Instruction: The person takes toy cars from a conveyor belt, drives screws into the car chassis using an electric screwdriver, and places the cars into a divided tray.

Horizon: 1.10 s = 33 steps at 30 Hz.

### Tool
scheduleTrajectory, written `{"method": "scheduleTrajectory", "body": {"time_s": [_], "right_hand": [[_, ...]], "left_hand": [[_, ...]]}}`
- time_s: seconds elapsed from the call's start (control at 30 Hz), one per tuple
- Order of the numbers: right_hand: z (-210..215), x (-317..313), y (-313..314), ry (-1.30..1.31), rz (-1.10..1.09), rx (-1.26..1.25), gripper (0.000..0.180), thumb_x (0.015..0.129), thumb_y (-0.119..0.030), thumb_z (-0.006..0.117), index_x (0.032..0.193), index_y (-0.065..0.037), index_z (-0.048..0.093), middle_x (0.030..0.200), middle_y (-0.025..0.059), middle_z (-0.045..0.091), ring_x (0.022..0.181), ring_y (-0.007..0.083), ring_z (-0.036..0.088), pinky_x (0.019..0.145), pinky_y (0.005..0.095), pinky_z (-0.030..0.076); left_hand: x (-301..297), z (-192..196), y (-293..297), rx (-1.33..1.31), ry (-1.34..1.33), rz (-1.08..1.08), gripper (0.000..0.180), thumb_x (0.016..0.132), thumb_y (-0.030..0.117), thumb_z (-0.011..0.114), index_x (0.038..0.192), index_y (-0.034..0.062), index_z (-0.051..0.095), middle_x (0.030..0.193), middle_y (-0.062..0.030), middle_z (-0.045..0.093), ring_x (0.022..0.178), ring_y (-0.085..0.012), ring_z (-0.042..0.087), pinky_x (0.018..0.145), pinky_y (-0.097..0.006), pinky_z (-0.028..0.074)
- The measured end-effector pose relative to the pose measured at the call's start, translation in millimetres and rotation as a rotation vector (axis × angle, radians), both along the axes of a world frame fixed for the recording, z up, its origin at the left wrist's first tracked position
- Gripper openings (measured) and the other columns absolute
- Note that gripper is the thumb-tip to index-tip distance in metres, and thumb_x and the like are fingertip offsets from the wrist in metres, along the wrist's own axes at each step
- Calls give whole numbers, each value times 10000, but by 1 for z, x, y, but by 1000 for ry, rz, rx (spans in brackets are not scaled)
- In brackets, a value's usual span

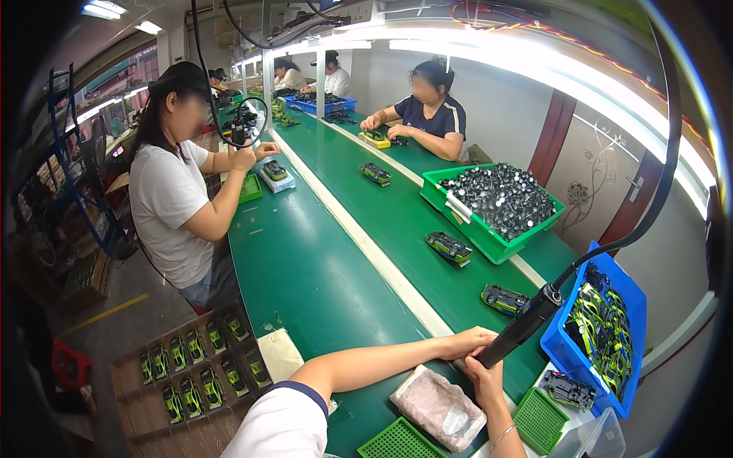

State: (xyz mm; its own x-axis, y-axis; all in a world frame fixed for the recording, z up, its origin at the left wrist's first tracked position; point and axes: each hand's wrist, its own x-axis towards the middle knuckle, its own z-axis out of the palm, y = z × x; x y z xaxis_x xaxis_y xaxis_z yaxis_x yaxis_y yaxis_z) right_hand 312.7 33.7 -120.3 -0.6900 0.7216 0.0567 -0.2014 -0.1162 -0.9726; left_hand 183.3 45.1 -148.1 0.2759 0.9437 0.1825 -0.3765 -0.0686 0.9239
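Observation:
A black electric screwdriver [527, 324] hangs on a black cable and slants down to the conveyor's near edge. My right hand [486, 379] comes up from the lower edge and grips its lower end. My left hand [464, 342] reaches across from the left, with its fingers curled at the tool's tip. What lies under that hand is hidden. A pinkish padded bag [439, 408] lies just below my hands. A dark toy car chassis [569, 389] rests on a white surface to the right.
Green-and-black toy cars [504, 299] [449, 248] lie on the green conveyor [321, 275]. Also here: a green bin of black parts [489, 240], a blue bin of green parts [561, 347], small green trays [539, 420], and a cardboard tray of cars [191, 366]. A co-worker [172, 198] sits at left; others sit farther along.

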Motion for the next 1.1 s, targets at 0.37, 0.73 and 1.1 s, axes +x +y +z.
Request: {"method": "scheduleTrajectory", "body": {"time_s": [0.37,0.73,1.1], "right_hand": [[-2,0,0,13,-6,-24,191,662,-52,648,762,-43,486,624,-21,464,501,50,403,429,169,282],[0,-2,0,-5,8,5,218,659,-71,642,763,-54,451,620,-10,428,483,65,371,430,190,286],[3,1,0,-7,9,-14,220,653,-68,644,764,-53,455,636,-6,440,492,67,381,434,187,287]], "left_hand": [[1,-5,3,-7,15,12,251,863,310,451,846,82,553,545,92,398,434,19,293,386,-132,224],[-2,3,-2,8,32,8,238,864,293,450,853,82,561,524,93,375,445,11,295,406,-138,238],[2,2,-1,16,21,5,232,866,299,444,824,92,541,526,91,365,446,8,292,402,-139,231]]}}
